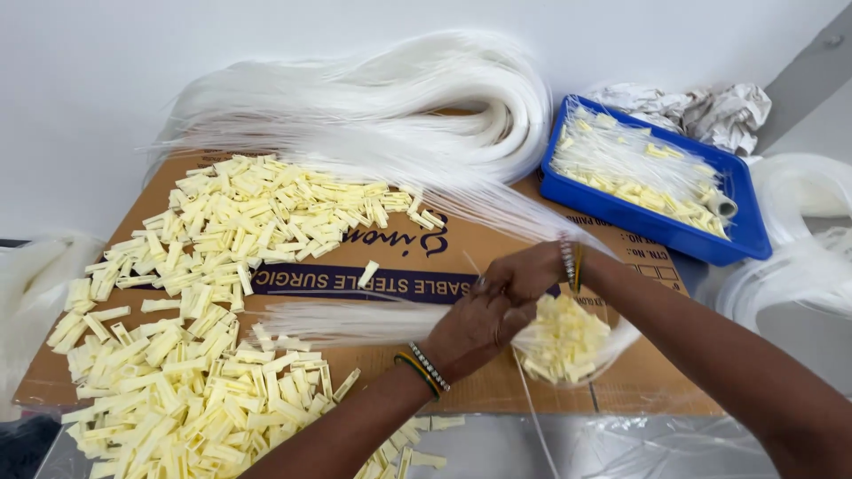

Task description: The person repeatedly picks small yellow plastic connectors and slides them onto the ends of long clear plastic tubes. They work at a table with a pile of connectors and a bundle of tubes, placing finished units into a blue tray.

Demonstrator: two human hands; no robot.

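My left hand point(469, 332) and my right hand point(522, 273) meet over a flattened brown cardboard sheet point(373, 266). Both pinch the end of a thin bundle of clear plastic tubes point(346, 321) that lies flat and runs off to the left. Just right of the hands sits a small clear bag of pale yellow plastic clips point(564, 339), touching my right wrist. Which finger holds which tube is hidden.
Loose yellow clips point(213, 284) cover the left and front of the cardboard. A large coil of clear tubing point(382, 106) lies at the back. A blue tray point(744, 232) with assembled tubes stands at the right, with crumpled paper point(710, 111) behind it and more tubing point(799, 231) far right.
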